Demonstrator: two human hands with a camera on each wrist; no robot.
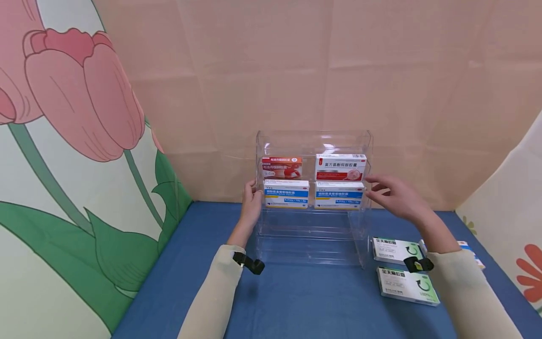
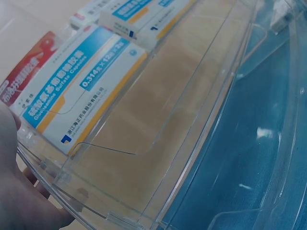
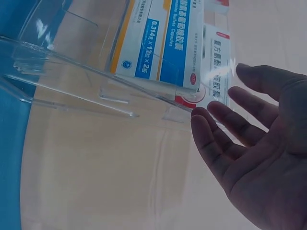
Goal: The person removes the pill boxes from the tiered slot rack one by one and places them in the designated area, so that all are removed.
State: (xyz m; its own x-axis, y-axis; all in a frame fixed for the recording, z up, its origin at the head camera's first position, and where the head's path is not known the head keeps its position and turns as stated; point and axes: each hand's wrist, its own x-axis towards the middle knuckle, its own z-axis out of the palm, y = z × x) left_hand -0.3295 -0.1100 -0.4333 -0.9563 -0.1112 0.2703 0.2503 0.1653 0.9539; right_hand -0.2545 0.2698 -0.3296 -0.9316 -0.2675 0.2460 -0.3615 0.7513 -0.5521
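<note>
A clear acrylic tiered display rack (image 1: 311, 232) stands on the blue cloth. On its upper tier are a red medicine box (image 1: 281, 168) at left and a white-and-red medicine box (image 1: 340, 168) at right. One tier down sit two white-and-blue medicine boxes, the left one (image 1: 286, 193) and the right one (image 1: 338, 194). My left hand (image 1: 251, 205) grips the rack's left side panel, its thumb in front and other fingers behind in the left wrist view. Beside the rack's right edge, my right hand (image 1: 395, 195) has loosely bent fingers (image 3: 235, 122) and holds nothing.
Two white-and-green medicine boxes lie right of the rack, one farther back (image 1: 395, 250) and one nearer (image 1: 407, 286). Another white-and-blue box (image 1: 471, 249) is partly hidden behind the right forearm. A beige cloth backdrop (image 1: 296, 84) hangs behind the rack.
</note>
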